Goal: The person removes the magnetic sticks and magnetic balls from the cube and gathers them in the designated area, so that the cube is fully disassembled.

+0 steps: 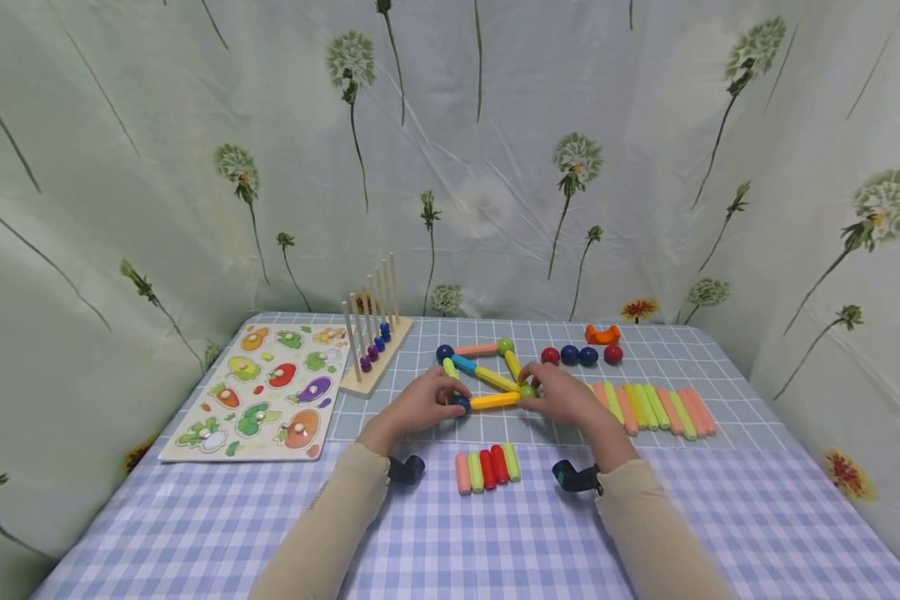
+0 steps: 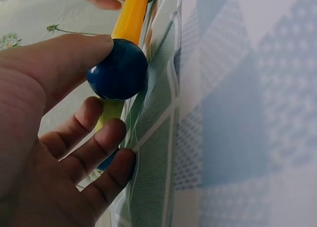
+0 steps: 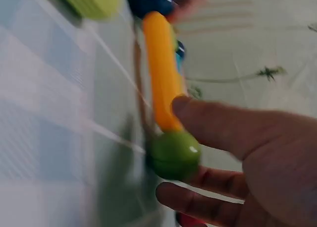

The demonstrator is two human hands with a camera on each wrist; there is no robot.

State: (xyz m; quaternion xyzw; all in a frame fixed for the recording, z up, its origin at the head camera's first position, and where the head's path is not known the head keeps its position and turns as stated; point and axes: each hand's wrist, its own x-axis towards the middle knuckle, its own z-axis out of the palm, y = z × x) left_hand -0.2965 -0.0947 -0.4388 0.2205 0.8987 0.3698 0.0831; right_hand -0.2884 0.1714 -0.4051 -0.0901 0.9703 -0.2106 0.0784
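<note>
A flat frame of sticks and balls lies mid-table. Its near side is an orange-yellow stick (image 1: 495, 401) joining a dark blue ball (image 2: 119, 71) to a green ball (image 3: 174, 155). My left hand (image 1: 425, 402) holds the blue ball, thumb on top, other fingers curved beside it. At the other end, my right hand (image 1: 565, 395) grips the green ball, its thumb along the stick's end. Behind are a second blue ball (image 1: 445, 352), a pink stick (image 1: 476, 350) and another green ball (image 1: 505, 345). Blue and yellow sticks (image 1: 497, 379) run diagonally across the frame.
Several short sticks (image 1: 487, 469) lie nearer me; a longer row (image 1: 652, 407) is at right. Red and blue balls (image 1: 579, 356) and an orange curved piece (image 1: 603, 335) sit behind. Leftward stand a wooden peg rack (image 1: 360, 382) with beads and a vegetable puzzle board (image 1: 262, 392).
</note>
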